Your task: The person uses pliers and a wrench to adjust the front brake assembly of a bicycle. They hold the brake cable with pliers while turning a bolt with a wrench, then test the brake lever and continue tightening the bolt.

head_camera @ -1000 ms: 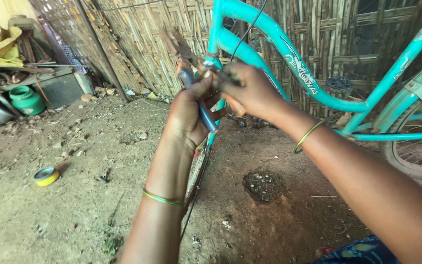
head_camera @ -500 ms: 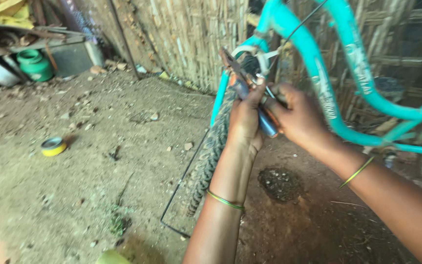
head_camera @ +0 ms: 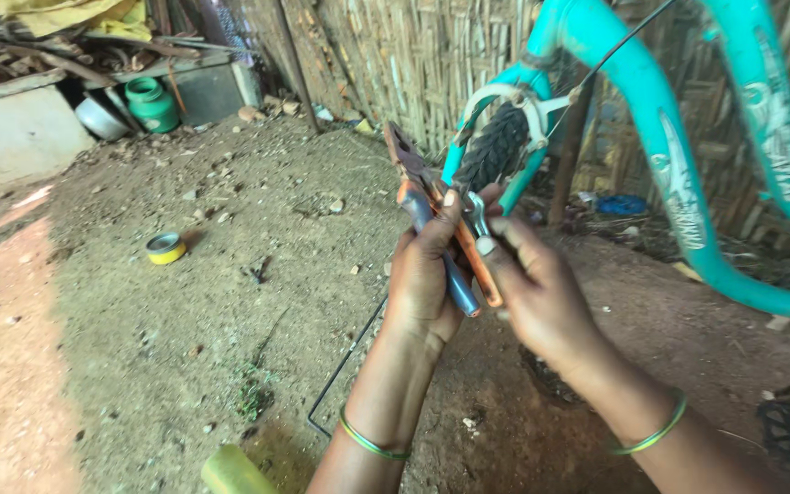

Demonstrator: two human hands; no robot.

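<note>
A pair of pliers (head_camera: 432, 220) with worn orange and blue handle sleeves is held up in front of the teal bicycle frame (head_camera: 660, 174), just short of the front tyre (head_camera: 497, 146) and brake caliper (head_camera: 528, 110). The left hand (head_camera: 424, 284) is wrapped around the handles, thumb pressed over the top; the right hand (head_camera: 532, 293) is pinched with its fingertips on a small metal part at the handles. The tool is judged rigid and fairly heavy, rusty at the nose, so the sleeved handles are best gripped low. The sleeves look cracked and may slip. A thin brake cable (head_camera: 610, 57) is seen above.
</note>
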